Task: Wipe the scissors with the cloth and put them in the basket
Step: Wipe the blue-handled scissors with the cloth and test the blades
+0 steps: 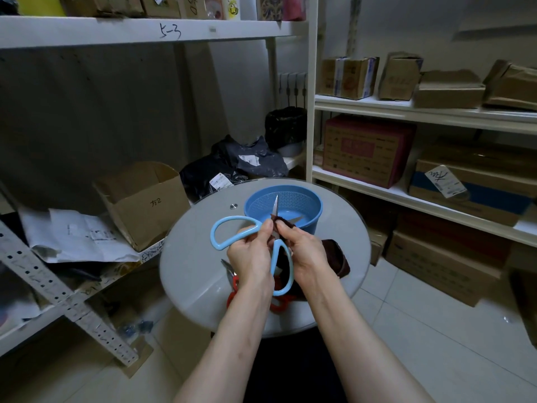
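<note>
Above the table (197, 257), left hand (251, 251) gripping blue scissors (232, 218), right hand (305, 251) pinching cloth (337, 255)

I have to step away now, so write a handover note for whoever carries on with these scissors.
Left hand grips the open blue scissors near the pivot. Right hand pinches the brown cloth round one blade.
Blue basket stands behind on the round table, no scissors in it; red scissors lie under the wrists.
Wiping under way. Left: finish it, then scissors into the basket.
</note>
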